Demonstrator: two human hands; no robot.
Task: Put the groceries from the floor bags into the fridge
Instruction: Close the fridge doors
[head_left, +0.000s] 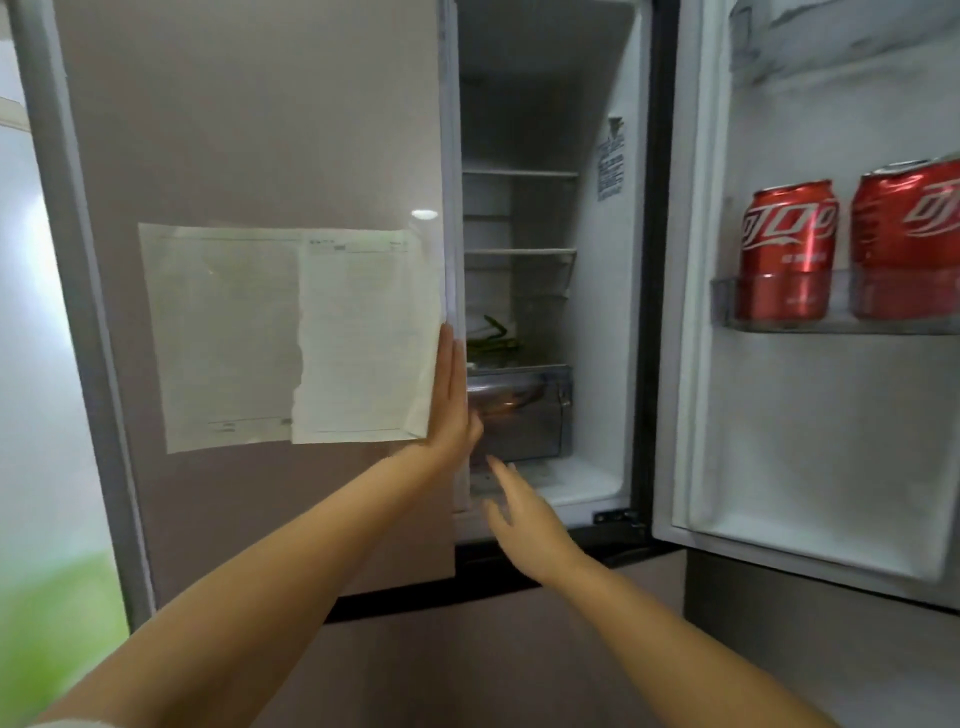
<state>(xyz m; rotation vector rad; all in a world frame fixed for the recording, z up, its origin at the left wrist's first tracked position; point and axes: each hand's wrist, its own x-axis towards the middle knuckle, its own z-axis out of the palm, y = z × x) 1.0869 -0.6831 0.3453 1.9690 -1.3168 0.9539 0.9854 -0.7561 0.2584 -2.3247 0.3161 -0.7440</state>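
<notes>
Progress appears partial: two red cans (787, 249) stand in the shelf of the open right door (831, 415), green vegetables (491, 338) lie on a lower shelf above the clear drawer (524, 410), and the upper shelves look bare. Floor bags are not in view, so the remainder cannot be judged. Fridge (545, 130) stands half open, its left door (260, 130) closed or nearly so, papers (291, 332) on its front. Left hand (449, 395) lies flat, fingers straight, against that door's edge. Right hand (519, 519) reaches empty toward the drawer, fingers spread
</notes>
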